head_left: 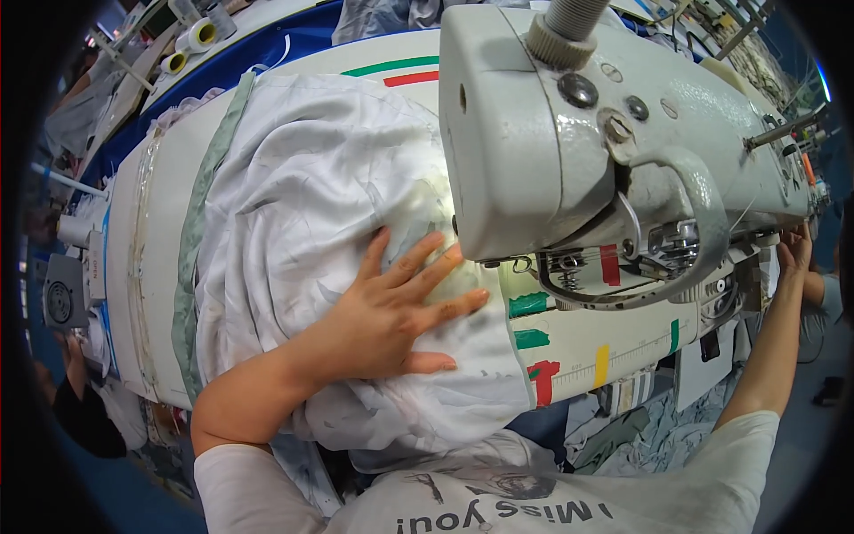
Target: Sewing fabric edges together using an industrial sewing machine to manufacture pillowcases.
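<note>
The left hand [391,307] lies spread flat, pinning thin white crumpled fabric [302,205] mid-tabletop beside the grey-white industrial sewing machine [569,133] to keep it taut; the right hand [794,249] reaches the machine's far end, grip unclear.

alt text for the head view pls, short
Left hand lies flat, fingers spread, on white fabric beside the head of a white sewing machine. Right hand reaches to the machine's far right end; its grip is unclear.

Left hand [396,307] flat on white fabric [302,196], right hand [794,249] behind sewing machine [551,133]
</note>
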`<control>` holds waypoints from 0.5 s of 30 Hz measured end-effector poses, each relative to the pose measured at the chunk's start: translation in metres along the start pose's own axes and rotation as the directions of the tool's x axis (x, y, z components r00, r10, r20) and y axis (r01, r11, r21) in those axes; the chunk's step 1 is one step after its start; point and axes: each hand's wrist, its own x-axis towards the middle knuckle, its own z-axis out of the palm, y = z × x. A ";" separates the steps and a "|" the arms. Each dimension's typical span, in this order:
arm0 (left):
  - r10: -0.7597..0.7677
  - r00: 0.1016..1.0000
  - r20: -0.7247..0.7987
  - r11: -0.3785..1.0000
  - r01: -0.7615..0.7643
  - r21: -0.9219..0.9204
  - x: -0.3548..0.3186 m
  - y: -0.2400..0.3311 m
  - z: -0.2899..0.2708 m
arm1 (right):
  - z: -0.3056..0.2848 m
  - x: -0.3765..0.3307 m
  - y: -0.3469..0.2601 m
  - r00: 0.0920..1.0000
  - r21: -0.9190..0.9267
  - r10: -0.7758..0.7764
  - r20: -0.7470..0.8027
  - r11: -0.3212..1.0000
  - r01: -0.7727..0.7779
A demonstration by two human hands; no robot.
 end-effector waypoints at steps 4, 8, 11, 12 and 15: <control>0.018 0.997 0.080 1.000 -0.017 -0.014 0.014 0.012 -0.008 | 0.077 -0.056 0.055 0.744 -0.386 -0.251 -0.619 0.923 -0.009; -0.071 0.997 -0.036 0.983 0.064 -0.173 0.019 -0.009 0.003 | 0.284 -0.158 0.160 0.676 -0.915 -0.723 -0.144 0.358 0.187; -0.065 0.996 -0.054 0.991 0.058 -0.117 0.024 -0.021 0.000 | 0.402 -0.251 0.235 0.823 -0.858 -0.444 0.354 0.196 0.475; -0.061 0.996 -0.059 0.994 0.055 -0.089 0.029 -0.026 -0.001 | 0.432 -0.268 0.248 0.767 -0.718 -0.250 0.591 0.272 0.641; -0.057 0.996 -0.073 0.998 0.058 0.005 0.039 -0.037 -0.007 | 0.490 -0.300 0.261 0.693 -0.699 0.117 0.711 0.222 0.680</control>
